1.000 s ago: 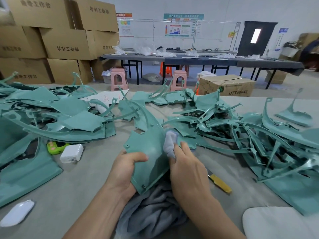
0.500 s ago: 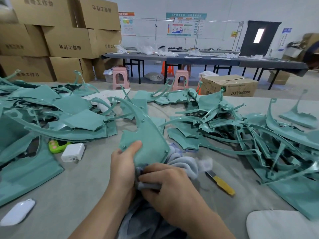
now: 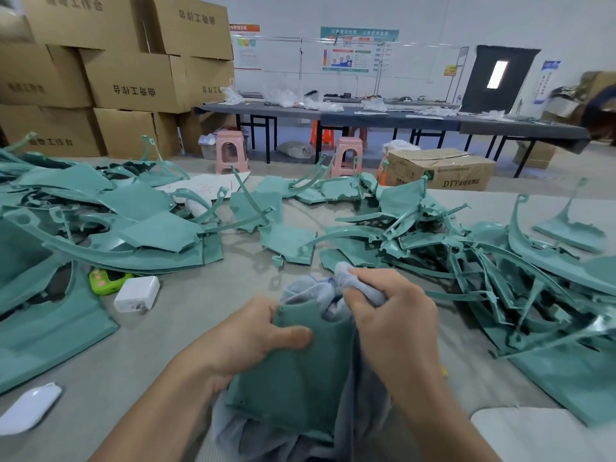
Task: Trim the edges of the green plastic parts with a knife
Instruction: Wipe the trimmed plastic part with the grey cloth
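Gripping the green plastic panel (image 3: pixel 293 371) at its upper left corner, my left hand (image 3: pixel 246 338) had thumb and fingers curled over the edge, low at six o'clock. My right hand (image 3: pixel 390 315) was bunched round a grey cloth (image 3: pixel 320 291) at the panel's top edge, at one o'clock from it. I judged the risk to be that the panel, held by one corner over loose fabric, could twist free, and that no knife was in hand for trimming. Compared with a second earlier, the panel had dropped flatter and nearer me, the cloth hand had swung from the panel's face to its far edge, and the yellow-handled knife had disappeared behind my right wrist.
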The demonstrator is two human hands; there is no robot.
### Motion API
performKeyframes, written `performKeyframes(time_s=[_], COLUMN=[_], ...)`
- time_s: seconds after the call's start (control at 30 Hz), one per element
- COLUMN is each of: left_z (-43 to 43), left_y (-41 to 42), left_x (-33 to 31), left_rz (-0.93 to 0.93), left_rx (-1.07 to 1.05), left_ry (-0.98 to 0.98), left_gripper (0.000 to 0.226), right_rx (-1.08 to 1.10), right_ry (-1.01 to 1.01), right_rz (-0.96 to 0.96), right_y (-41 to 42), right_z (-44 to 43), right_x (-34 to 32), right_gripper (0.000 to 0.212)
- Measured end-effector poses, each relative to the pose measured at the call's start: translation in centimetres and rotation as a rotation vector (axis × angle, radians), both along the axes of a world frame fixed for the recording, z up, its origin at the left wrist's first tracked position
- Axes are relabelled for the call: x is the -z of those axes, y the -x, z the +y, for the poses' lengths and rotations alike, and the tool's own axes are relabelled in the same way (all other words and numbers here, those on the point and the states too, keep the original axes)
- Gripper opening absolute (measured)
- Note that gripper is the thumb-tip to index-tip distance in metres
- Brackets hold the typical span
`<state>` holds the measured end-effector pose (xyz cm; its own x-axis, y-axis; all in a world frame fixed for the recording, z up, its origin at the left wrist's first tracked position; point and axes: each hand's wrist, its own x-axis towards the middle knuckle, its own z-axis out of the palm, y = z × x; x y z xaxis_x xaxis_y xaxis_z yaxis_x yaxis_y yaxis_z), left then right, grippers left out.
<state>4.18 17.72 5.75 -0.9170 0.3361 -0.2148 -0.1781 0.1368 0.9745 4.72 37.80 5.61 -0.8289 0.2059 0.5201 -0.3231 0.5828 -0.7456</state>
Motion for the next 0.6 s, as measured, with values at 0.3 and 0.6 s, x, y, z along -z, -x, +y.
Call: performKeyframes(time_s=[0.3, 0.6], left_z=[0.3, -0.4], left_y=[-0.1, 0.1], left_x=[0.3, 0.5], left_rz=[0.002, -0.049], left_rx=[0.028, -0.059], left_ry=[0.064, 0.01], left_gripper=[0.025, 0.01], right_rx=[0.044, -0.393], right_ry=[-0.015, -0.017], right_rz=[-0.241, -0.363], right_y=[2.3, 1.4], right_z=[2.5, 3.6], right_x=[0.4, -0.3], right_gripper=[0.03, 0.012])
